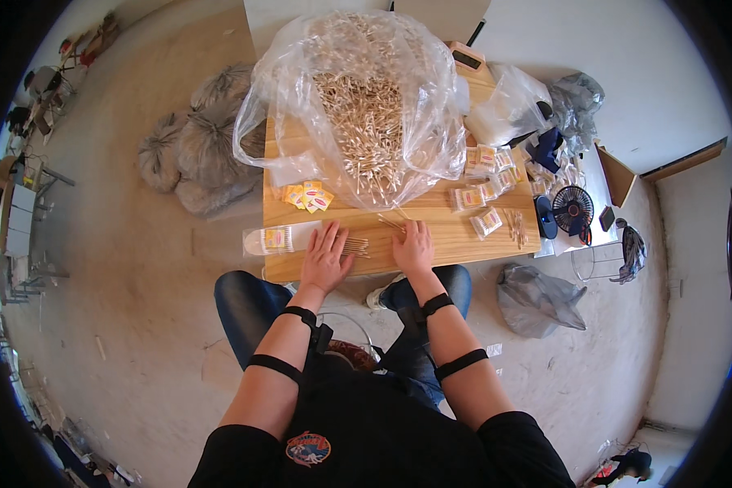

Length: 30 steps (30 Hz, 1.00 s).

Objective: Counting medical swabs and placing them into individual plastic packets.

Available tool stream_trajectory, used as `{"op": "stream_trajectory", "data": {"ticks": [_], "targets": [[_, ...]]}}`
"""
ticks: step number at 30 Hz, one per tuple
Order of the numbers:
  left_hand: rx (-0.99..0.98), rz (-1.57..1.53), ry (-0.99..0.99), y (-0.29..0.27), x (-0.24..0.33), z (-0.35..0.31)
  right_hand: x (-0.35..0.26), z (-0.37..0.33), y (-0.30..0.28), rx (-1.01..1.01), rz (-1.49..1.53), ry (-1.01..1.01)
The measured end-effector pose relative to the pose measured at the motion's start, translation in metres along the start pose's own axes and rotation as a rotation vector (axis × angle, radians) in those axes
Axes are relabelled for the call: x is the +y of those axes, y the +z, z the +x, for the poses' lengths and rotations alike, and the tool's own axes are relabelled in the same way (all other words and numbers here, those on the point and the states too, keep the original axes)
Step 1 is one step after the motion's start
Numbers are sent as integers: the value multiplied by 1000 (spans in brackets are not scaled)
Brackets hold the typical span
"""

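Observation:
My left hand (326, 259) lies flat on the wooden table, fingers stretched out. Beside its thumb is a row of cotton swabs (355, 246), partly covered by the hand. My right hand (415, 249) is at the table's front, its fingers bent down around a few loose cotton swabs (392, 220) that stick out toward the left; the fingertips are partly hidden. Beyond both hands, a large clear plastic bag (435, 106) lies open, heaped with cotton swabs (366, 130). Left of my left hand sits a clear packet of swabs (277, 239) with a yellow label.
Yellow-and-white cards (309, 196) lie at the table's left. Filled swab packets (486, 222) and loose swabs (518, 228) are on the right. A small fan (573, 209) stands on a side table. Grey bags (211, 146) sit on the floor left; another grey bag (539, 301) is right.

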<state>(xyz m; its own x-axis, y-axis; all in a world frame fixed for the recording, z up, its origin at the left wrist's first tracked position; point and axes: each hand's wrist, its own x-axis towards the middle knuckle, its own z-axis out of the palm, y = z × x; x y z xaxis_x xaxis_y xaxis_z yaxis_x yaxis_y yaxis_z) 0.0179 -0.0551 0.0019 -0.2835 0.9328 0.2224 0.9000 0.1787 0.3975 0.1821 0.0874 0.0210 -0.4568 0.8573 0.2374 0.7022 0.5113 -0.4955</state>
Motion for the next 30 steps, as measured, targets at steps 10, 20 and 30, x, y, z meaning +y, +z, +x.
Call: {"op": "stream_trajectory", "data": {"ticks": [10, 20, 30], "targets": [[11, -47, 35, 2, -1, 2, 1, 11, 27, -93, 107, -110], [-15, 24, 32, -1, 0, 2, 10, 22, 11, 190, -64, 101], [-12, -53, 4, 2, -4, -2, -18, 9, 29, -138, 143, -183]]}}
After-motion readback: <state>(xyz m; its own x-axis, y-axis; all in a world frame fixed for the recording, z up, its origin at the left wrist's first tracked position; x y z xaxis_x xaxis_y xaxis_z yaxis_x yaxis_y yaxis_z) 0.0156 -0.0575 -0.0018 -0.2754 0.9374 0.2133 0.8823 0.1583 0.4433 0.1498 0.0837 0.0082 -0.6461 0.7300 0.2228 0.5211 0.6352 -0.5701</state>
